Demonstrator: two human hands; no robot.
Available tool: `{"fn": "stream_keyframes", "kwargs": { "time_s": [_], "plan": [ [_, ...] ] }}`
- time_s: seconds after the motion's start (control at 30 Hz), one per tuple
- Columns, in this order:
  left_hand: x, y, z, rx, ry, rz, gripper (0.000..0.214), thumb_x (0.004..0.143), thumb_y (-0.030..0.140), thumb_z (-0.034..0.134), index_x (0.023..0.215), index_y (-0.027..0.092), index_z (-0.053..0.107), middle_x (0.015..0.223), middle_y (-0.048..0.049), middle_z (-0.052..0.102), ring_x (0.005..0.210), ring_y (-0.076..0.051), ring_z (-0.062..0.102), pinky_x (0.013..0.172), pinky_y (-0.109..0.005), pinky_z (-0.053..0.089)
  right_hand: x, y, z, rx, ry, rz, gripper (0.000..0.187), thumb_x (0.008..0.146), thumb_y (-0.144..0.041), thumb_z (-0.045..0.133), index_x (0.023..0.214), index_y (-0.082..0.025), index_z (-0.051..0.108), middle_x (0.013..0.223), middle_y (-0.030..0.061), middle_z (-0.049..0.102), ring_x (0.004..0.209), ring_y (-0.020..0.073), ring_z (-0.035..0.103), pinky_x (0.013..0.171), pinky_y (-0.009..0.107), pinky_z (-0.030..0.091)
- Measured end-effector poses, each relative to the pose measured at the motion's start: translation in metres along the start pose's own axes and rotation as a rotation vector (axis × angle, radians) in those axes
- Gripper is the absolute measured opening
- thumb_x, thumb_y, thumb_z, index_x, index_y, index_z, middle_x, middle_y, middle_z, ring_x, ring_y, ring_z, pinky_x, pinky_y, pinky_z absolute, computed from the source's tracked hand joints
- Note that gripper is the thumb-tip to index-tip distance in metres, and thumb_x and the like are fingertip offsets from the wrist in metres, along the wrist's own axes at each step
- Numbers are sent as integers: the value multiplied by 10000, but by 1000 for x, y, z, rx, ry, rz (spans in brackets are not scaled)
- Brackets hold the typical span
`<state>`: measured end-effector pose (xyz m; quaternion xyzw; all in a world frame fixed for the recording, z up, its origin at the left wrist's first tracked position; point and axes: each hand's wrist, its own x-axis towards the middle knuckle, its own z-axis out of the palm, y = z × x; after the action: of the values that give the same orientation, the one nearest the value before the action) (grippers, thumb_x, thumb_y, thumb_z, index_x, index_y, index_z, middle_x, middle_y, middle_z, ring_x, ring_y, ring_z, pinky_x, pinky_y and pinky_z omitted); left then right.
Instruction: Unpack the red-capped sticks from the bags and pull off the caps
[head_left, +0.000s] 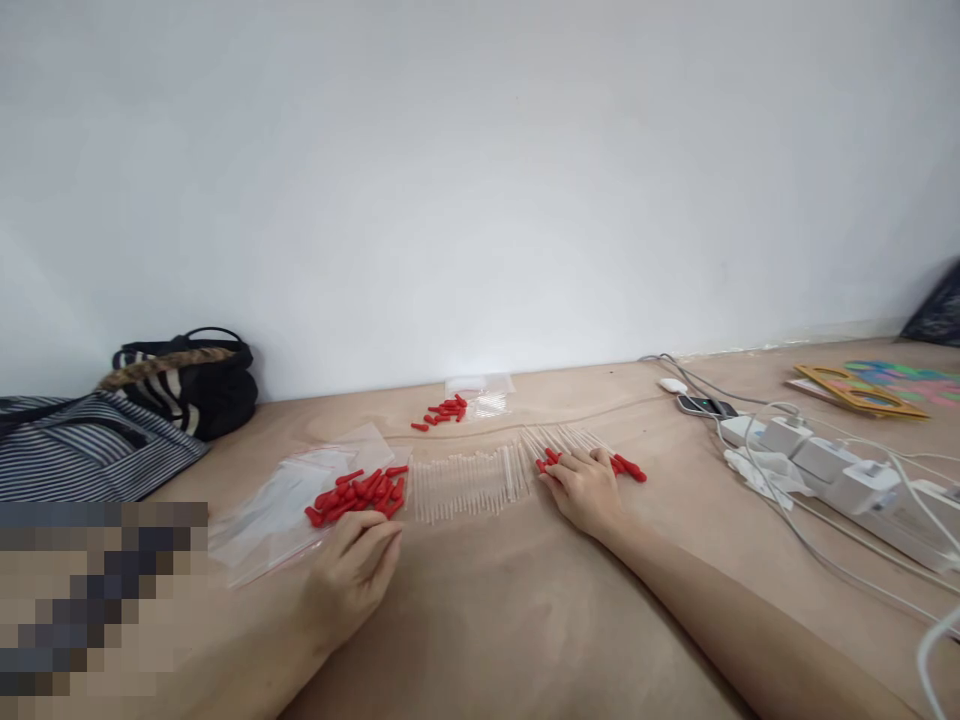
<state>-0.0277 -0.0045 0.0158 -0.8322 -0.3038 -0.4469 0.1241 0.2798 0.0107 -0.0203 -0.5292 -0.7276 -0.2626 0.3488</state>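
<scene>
My left hand (351,572) rests on the tan table, fingers loosely curled, just below a pile of small red caps (358,493) lying on clear plastic bags (274,505). Nothing shows in it. My right hand (586,487) lies flat with fingers stretched out over a few red caps (628,467) and the near end of a row of thin clear tubes (469,483). A second small heap of red caps (444,410) sits farther back beside another clear bag (487,392).
A black and striped bag (191,380) and striped cloth (90,445) lie at the left by the white wall. At the right are a power strip with white chargers (832,470), cables, a phone (705,405) and a colourful board (877,387).
</scene>
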Motion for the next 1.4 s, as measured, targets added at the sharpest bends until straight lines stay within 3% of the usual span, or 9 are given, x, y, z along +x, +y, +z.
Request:
{"fn": "stream_keyframes", "kwargs": {
  "time_s": [0.13, 0.23, 0.37, 0.47, 0.67, 0.83, 1.0, 1.27, 1.4],
  "plan": [
    [24, 33, 35, -292, -236, -278, 140, 767, 207, 539, 763, 201, 679, 716, -24, 656, 689, -154, 593, 667, -247, 469, 2, -7, -7, 35, 181, -60, 211, 834, -213, 506, 653, -179, 609, 571, -9, 590, 598, 110, 449, 616, 301, 189],
    [43, 54, 63, -627, -411, -641, 207, 777, 311, 528, 754, 185, 691, 754, -28, 686, 713, -176, 608, 663, -258, 470, 2, -20, -15, 46, 244, -161, 178, 833, -222, 524, 680, -173, 601, 522, -22, 544, 573, 102, 416, 621, 300, 198],
    [57, 72, 89, -1087, -339, -989, 348, 698, 486, 600, 704, 143, 655, 691, -28, 651, 687, -157, 583, 655, -252, 462, 1, -38, -21, 64, 278, -291, 95, 832, -191, 527, 808, -160, 614, 518, -34, 525, 553, 95, 391, 609, 300, 198],
    [54, 73, 96, -1190, -280, -1088, 374, 654, 508, 637, 713, 140, 613, 662, -7, 609, 620, -121, 557, 610, -235, 459, 1, -44, -23, 108, 259, -323, 108, 835, -201, 516, 827, -161, 616, 541, -28, 543, 557, 96, 399, 610, 302, 207],
    [27, 50, 82, -731, -363, -695, 218, 796, 377, 510, 787, 171, 579, 651, 3, 587, 561, -126, 551, 515, -232, 448, -1, -41, -23, 108, 176, -264, 165, 836, -277, 524, 976, -255, 609, 817, -19, 662, 716, 108, 499, 731, 318, 238],
    [18, 44, 63, -353, -372, -314, 141, 823, 225, 483, 774, 192, 611, 679, -3, 581, 579, -117, 537, 540, -217, 439, -2, -39, -16, 77, 79, -397, 222, 875, -197, 452, 1029, -290, 582, 957, -42, 662, 881, 111, 499, 820, 331, 202],
    [14, 46, 61, -277, -346, -173, 165, 860, 206, 445, 812, 188, 602, 688, -7, 570, 598, -110, 546, 570, -206, 440, 0, -38, -17, 86, 60, -470, 244, 889, -140, 379, 818, -200, 605, 664, -36, 615, 673, 97, 437, 763, 330, 210],
    [0, 47, 56, -203, -248, -19, 231, 883, 205, 402, 775, 175, 604, 616, -11, 529, 554, -106, 530, 514, -193, 423, -2, -37, -24, 90, 42, -560, 279, 884, -131, 356, 738, -181, 588, 586, -16, 528, 641, 114, 398, 639, 322, 180],
    [1, 33, 41, -173, -185, -75, 198, 863, 203, 441, 762, 178, 610, 603, 0, 544, 511, -92, 522, 487, -181, 428, -1, -18, -27, 127, 78, -312, 245, 882, -203, 408, 765, -202, 624, 623, -7, 586, 646, 120, 434, 660, 321, 189]
  ]
}}
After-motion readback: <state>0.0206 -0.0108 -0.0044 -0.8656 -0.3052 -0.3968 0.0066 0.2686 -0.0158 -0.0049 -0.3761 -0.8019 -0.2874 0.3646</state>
